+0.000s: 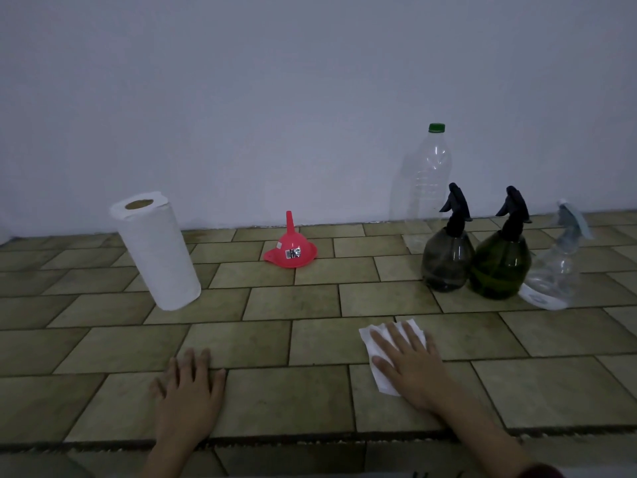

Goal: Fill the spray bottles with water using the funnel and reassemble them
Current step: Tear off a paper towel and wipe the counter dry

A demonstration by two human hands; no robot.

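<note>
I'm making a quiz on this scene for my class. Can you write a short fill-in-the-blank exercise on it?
1. The right hand presses flat on a ____.
2. The red funnel stands with its spout pointing ____.
3. The clear plastic bottle has a ____ cap.
4. The left hand rests on the ____.

Missing words: paper towel; up; green; tiled surface

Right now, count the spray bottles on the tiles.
3, standing together at right: dark grey spray bottle, green spray bottle beside it, clear spray bottle rightmost. None looks hidden.

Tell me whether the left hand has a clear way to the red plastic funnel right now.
Probably yes. The left hand lies flat and holds nothing, and only bare tiled floor lies between it and the red plastic funnel. The white paper towel roll stands off to the left.
</note>
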